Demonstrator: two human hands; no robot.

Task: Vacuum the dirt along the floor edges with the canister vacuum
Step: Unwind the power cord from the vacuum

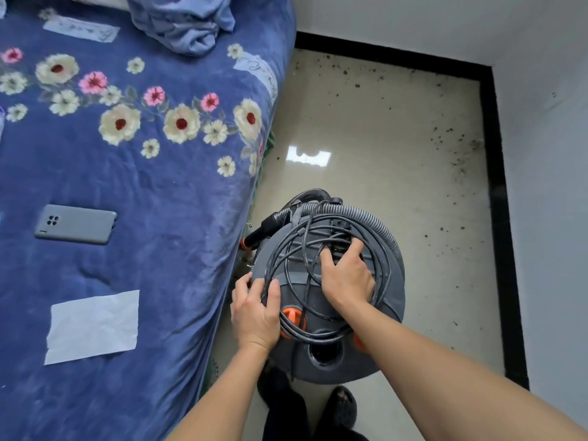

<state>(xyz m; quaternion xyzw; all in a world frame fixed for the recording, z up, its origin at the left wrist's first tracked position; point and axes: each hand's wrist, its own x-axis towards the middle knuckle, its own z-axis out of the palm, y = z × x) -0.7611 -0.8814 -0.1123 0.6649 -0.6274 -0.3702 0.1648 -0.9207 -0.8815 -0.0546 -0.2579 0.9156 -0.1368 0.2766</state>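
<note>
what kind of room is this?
Probably a home bedroom: a bed with a blue floral blanket fills the left, a phone lies on it, and a strip of dirty floor runs between it and the wall.

Both bare arms reach forward; the left hand grips the cord and the right hand grips the handle.

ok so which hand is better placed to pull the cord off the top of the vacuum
Left, probably. The left hand pinches the cord loops at the rim of the vacuum, so it can lift them off. The right hand grips the handle in the middle and suits steadying.
</note>
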